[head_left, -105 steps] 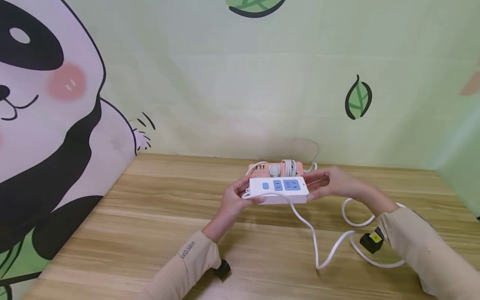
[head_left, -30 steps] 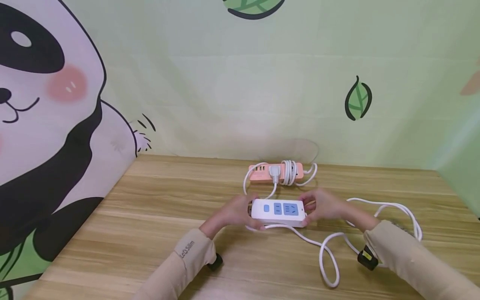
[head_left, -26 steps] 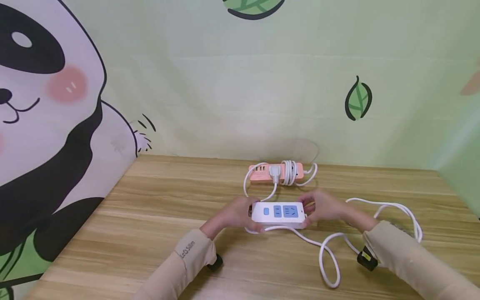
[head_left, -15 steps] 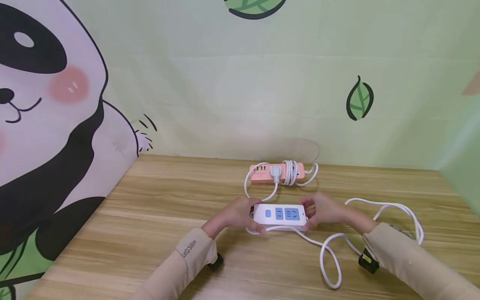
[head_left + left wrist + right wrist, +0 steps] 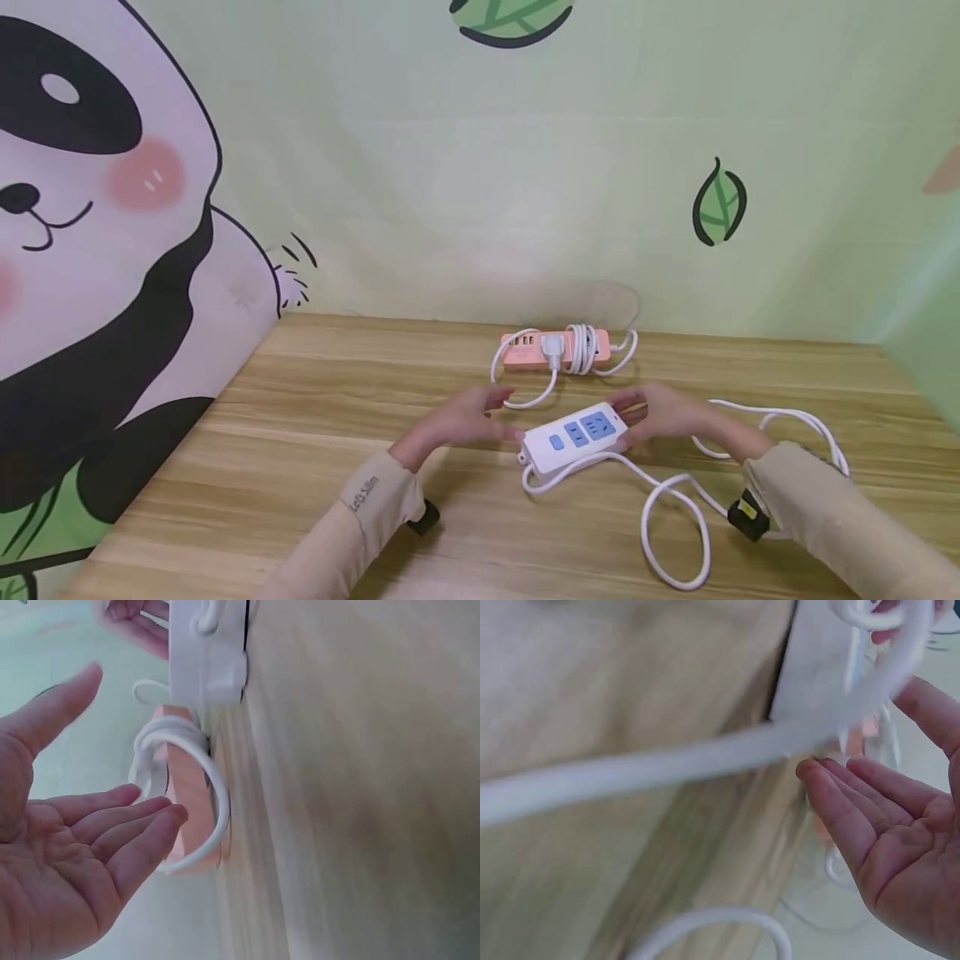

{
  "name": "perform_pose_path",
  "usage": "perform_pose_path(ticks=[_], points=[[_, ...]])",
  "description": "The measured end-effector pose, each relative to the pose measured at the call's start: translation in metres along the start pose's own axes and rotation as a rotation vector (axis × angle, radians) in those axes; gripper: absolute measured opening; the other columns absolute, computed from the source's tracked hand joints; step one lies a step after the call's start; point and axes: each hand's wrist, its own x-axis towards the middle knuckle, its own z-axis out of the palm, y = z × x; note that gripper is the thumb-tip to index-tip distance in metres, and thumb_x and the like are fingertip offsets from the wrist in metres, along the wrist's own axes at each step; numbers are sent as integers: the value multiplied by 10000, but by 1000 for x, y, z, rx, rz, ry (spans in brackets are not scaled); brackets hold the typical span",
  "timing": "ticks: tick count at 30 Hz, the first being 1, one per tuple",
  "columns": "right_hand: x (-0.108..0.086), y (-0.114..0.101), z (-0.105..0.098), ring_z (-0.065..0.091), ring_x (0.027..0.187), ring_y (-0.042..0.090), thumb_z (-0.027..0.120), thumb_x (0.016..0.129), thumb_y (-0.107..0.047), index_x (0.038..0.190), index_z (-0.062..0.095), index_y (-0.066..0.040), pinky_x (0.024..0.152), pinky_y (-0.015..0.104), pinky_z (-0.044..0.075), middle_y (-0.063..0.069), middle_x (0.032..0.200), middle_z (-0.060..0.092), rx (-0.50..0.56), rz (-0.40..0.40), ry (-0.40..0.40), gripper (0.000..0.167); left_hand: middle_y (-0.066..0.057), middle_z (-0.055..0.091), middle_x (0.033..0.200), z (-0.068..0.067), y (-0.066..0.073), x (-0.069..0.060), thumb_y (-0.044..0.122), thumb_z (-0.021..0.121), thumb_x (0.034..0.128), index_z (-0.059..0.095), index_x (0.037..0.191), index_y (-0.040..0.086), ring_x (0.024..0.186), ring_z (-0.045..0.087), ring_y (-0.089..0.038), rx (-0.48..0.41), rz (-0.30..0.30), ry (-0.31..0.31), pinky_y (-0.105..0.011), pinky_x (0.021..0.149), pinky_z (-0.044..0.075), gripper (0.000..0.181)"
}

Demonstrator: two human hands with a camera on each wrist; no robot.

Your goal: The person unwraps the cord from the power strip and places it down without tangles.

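A white power strip (image 5: 573, 437) with blue sockets and a blue switch lies at an angle on the wooden table, its right end turned toward the back. My left hand (image 5: 467, 417) is by its left end, fingers extended and thumb spread; the left wrist view shows a gap between that palm (image 5: 60, 877) and the strip. At the other end, my right hand (image 5: 663, 415) has its fingers stretched out by the strip's corner; whether they touch it I cannot tell. In the right wrist view the white cord (image 5: 667, 776) crosses in front of the strip.
Behind stands a pink power strip (image 5: 525, 353) with a white plug (image 5: 553, 347) in it and cord wound round it. The white strip's cord loops (image 5: 705, 542) over the table on the right. A printed backdrop (image 5: 480, 208) rises at the table's rear edge.
The white strip came down from in front of the pink one onto the table nearer me, then turned from level to slanted. My left hand has let go of its left end.
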Motion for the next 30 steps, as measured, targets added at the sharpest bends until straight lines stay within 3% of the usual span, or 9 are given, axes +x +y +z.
perform_pose_path(ticks=[4,9,12,19,25,30], points=[[0,-5,-13,533,1043,444,706,758,-83,1200,415,214,842,385,485,364,1149,509,-16,-27,60,607,-223,436,1339,-9,-2,7,185,673,821,404,1307,-87,1211,439,-335,-74,32,100,-395,987,373,619],[5,-10,-33,577,1001,387,685,798,-132,1186,474,170,810,358,503,314,1096,570,-74,-31,233,536,-196,499,1290,-20,-5,21,138,662,828,472,1269,-66,1162,493,-325,-80,69,269,-385,958,404,522],[11,-14,-42,592,977,362,677,807,-135,1175,507,145,800,367,505,285,1065,599,-102,-11,329,492,-172,505,1292,-27,-9,32,143,665,827,485,1273,-39,1163,495,-316,-92,70,321,-387,966,397,514],[29,-15,-57,560,1033,377,682,812,-164,1195,508,117,870,432,463,284,1121,576,-90,4,426,505,-147,467,1339,-42,-13,54,177,660,833,445,1316,-4,1212,450,-295,-151,16,305,-377,978,384,559],[51,-12,-58,482,1135,405,672,821,-158,1248,460,110,949,458,396,293,1233,501,-38,12,430,547,-155,439,1362,-51,-17,70,181,657,834,421,1333,7,1231,426,-298,-211,-47,272,-378,996,365,580],[65,-10,-54,413,1200,411,662,824,-138,1293,414,91,992,469,346,278,1306,441,-45,43,409,578,-178,423,1367,-48,-20,81,179,673,811,400,1338,-21,1239,407,-320,-159,-70,218,-387,1015,341,627]])
